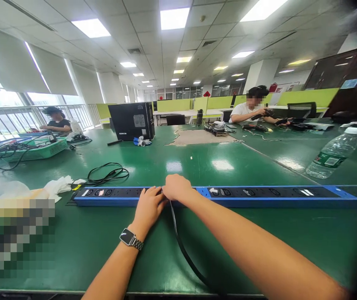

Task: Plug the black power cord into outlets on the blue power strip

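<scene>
A long blue and black power strip (247, 202) with several sockets lies across the green table. My left hand (148, 203), with a watch on its wrist, rests on the strip left of its middle; its fingers are stretched over the sockets and the thumb points at my other hand. Right beside it, my right hand (176, 187) is closed above the strip around the end of a black power cord (181, 243). That end of the cord is hidden by my fingers. From there the cord curves down toward the table's front edge.
Beyond the strip lie a coiled black cable (109, 171) and a black computer case (133, 121). A green basket (45, 150) of cables stands at the left, a water bottle (333, 156) at the right. Two people sit farther back, one (243, 110) handling a dark object.
</scene>
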A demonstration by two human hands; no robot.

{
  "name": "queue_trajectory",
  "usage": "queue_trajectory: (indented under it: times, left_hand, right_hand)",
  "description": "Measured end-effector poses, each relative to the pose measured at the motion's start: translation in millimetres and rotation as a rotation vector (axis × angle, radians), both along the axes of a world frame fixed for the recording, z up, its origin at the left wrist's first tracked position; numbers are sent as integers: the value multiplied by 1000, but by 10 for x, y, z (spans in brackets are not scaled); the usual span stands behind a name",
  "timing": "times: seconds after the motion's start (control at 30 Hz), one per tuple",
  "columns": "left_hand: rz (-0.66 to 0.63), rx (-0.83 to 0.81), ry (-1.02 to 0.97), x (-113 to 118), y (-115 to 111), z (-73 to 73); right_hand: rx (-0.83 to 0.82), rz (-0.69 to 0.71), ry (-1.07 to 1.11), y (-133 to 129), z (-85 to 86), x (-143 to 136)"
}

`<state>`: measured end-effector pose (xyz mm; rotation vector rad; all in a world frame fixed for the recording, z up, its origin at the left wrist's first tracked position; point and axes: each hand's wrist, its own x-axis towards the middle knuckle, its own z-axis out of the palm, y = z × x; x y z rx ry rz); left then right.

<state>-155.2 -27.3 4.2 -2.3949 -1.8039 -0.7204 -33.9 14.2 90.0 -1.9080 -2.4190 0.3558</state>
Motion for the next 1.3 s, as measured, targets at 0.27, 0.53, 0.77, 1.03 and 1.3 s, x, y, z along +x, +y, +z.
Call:
queue_trajectory:
  times: [0.27, 0.53, 0.77, 1.03, 1.3]
  left_hand:
    - [-26, 107, -106, -15, 9, -33]
    - [141, 122, -190, -138, 71, -147]
    - [145, 52, -157, -148, 54, -109]
    - [119, 17, -135, -133, 38, -70]
    - [127, -8, -70, -112, 16, -41]
  right_hand:
    - [-136, 14, 89, 13, 25, 24]
    - [-149, -8, 141, 98, 12, -60]
    - [-217, -37, 103, 145, 73, -84]
    - [-184, -24, 81, 110, 76, -177]
    - [-198, -47, 68, 139, 90, -39]
